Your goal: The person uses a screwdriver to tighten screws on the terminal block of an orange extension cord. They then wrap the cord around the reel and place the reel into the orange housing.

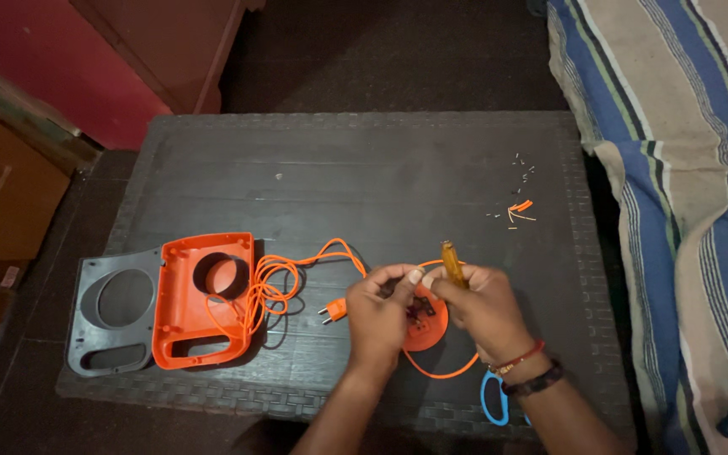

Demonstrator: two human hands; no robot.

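Both hands meet over the orange round part (425, 324), which lies flat on the worktop (355, 168) just below my fingertips. Right hand (484, 305): grip clamped around an amber-handled screwdriver (452, 263), handle up and leaning slightly away from me, so its long axis runs nearly upright, tip hidden behind the fingers. Left hand (378, 305): grip pinched together at the same spot; I cannot tell what it pinches. Each hand sits equally near the part.

An orange cord (297, 270) loops leftward from the part, thin and flexible, ending in a two-pin plug (334, 312) just beside my left hand. Farther left lie an orange moulded housing (204, 299), glossy hard plastic with a round opening, and a grey cover plate (115, 312) touching it. Small screws and wire offcuts (517, 206) lie well apart at upper right. Blue-handled scissors (494, 398) sit by my right wrist. A striped bed cover (684, 211) borders the worktop.
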